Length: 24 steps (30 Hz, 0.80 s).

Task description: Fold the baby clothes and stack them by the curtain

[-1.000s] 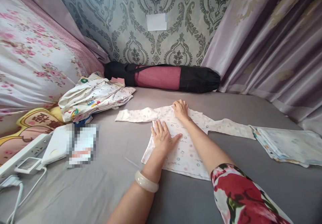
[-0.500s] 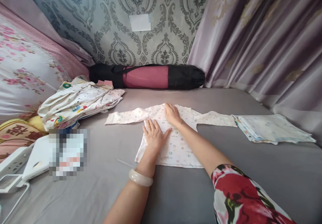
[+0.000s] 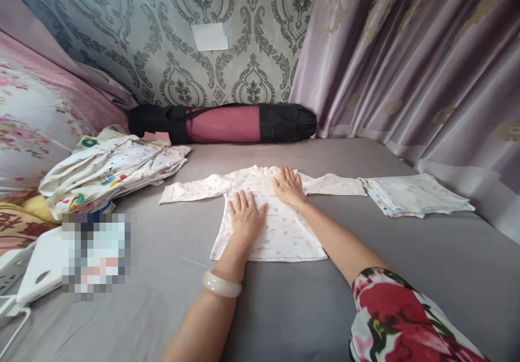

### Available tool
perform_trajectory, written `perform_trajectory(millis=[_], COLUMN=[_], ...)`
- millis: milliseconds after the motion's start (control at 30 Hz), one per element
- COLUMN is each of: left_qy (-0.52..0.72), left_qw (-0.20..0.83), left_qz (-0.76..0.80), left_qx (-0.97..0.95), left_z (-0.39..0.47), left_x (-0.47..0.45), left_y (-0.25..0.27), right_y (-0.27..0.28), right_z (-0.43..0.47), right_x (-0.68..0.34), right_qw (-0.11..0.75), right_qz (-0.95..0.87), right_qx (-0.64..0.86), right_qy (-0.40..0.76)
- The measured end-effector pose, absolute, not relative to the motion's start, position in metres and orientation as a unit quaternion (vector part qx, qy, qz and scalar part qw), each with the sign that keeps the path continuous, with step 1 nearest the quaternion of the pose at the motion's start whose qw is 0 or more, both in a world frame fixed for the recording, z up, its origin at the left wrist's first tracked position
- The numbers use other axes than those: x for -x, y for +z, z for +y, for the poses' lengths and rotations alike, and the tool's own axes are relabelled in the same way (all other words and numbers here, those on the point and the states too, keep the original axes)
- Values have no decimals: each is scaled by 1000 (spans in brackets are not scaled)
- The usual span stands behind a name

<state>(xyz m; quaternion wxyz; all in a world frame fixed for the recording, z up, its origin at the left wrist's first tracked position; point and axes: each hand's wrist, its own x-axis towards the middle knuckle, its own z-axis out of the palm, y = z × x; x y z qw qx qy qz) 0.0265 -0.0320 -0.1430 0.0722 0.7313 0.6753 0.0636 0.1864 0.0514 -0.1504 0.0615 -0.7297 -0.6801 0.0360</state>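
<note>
A small white long-sleeved shirt (image 3: 284, 232) with a pale print lies spread flat, its sleeves stretched out to both sides. My left hand (image 3: 246, 218) rests flat on the left part of its body, fingers spread. On the upper right of the chest, near the shoulder, lies my right hand (image 3: 289, 187), palm down with the fingers extended. Neither hand grips the fabric. The right sleeve's cuff reaches the edge of a stack of folded clothes (image 3: 418, 193).
A loose pile of printed clothes (image 3: 109, 167) lies at the left. Near it are a white device (image 3: 49, 262), a power strip (image 3: 12, 270) and a blurred-out item (image 3: 101, 256). A black and pink rolled bag (image 3: 223, 123) lies along the wall on the grey sheet (image 3: 162, 297).
My right hand has slid right across the shirt from near the neckline toward the shoulder. My left hand stays on the shirt's left side. The view has shifted slightly to the right.
</note>
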Motion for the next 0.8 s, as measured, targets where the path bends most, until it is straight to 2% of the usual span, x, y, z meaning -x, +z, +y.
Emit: perform_trajectory(millis=[200, 567, 800], left_qy=[65, 43, 26], left_qw=[52, 25, 27], left_qz=[667, 574, 556], left_qx=[-741, -817, -830], left_z=[-33, -67, -73], left_x=[-24, -20, 15], left_y=[-143, -142, -144], right_y=[-146, -140, -144], right_z=[33, -85, -96], right_x=[-184, -171, -187], right_qw=[57, 60, 64], right_qz=[-706, -815, -812], right_qx=[704, 570, 574], right_qy=[63, 89, 87])
